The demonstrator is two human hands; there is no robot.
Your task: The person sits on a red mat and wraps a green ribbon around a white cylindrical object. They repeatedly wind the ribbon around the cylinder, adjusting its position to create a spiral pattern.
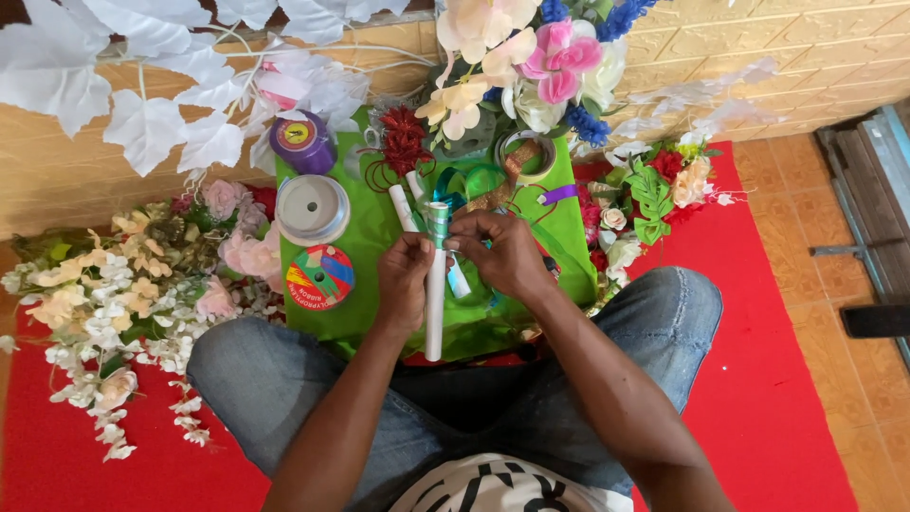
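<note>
The white tube (435, 303) stands upright over the green sheet (379, 237), its ribbon-wrapped (438, 220) top pinched by the closed left hand (404, 284) and right hand (502, 254), and loose fingers could let the ribbon unwind toward the spools (320, 276).

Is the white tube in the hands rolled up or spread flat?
Rolled up: the white tube is a narrow cylinder, gripped near its top by the left hand and right hand.
</note>
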